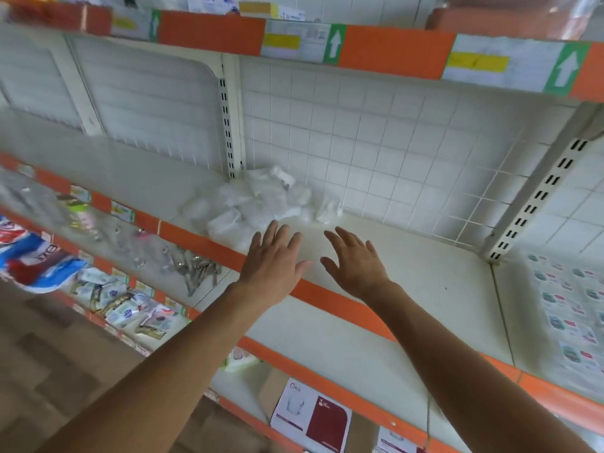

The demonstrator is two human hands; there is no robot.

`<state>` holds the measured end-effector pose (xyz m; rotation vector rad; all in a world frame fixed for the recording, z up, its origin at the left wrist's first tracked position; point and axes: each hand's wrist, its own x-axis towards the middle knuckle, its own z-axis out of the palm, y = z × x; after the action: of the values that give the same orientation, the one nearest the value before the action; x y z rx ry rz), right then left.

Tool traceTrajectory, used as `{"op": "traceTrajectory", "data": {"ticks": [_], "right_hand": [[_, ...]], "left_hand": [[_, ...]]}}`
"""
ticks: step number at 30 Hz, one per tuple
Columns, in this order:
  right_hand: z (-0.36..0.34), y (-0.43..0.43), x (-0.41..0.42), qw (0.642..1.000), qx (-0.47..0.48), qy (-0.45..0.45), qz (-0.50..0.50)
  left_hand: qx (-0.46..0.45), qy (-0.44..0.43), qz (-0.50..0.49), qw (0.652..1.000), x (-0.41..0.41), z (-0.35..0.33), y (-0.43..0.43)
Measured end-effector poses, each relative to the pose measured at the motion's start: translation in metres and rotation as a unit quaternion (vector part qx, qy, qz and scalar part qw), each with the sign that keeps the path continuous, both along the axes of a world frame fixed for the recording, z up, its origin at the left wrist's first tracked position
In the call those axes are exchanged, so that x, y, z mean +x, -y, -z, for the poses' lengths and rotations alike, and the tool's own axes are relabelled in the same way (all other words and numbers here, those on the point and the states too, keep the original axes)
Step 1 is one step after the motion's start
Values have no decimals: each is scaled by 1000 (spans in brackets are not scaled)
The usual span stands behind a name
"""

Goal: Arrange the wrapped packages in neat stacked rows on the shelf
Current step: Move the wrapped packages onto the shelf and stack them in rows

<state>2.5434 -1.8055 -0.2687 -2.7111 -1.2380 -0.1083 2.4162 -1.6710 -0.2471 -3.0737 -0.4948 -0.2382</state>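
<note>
Plainly the wrapped packages (261,204) are a loose, slumped heap of clear-film bundles, lying toward the back of the shelf (425,266) where the slotted post (230,125) meets it. Both hands come in from the front of that heap. The left hand (273,256) and right hand (354,263) have fingers spread wide and straight, holding nothing. I cannot tell whether the left fingertips touch the nearest bundle.

The likely trouble is the heap's near-left side, which reaches close to the orange front strip (202,245). A sweep from the right could push slippery bundles over that lip. Behind the heap the wire grid (392,142) stops them, though loose film might snag there. To the heap's right the shelf board lies open, which looks the safer place to build rows.
</note>
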Motion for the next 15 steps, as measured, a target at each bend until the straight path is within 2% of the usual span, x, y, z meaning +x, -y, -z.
{"op": "traceTrajectory", "data": {"ticks": [7, 12, 15], "right_hand": [[10, -67, 59, 996, 11, -37, 80], [17, -102, 89, 990, 37, -28, 130], [22, -116, 100, 983, 50, -70, 160]], "left_hand": [[10, -10, 17, 1000, 46, 1, -69], [9, -15, 28, 999, 77, 14, -108], [4, -26, 39, 999, 89, 25, -124]]}}
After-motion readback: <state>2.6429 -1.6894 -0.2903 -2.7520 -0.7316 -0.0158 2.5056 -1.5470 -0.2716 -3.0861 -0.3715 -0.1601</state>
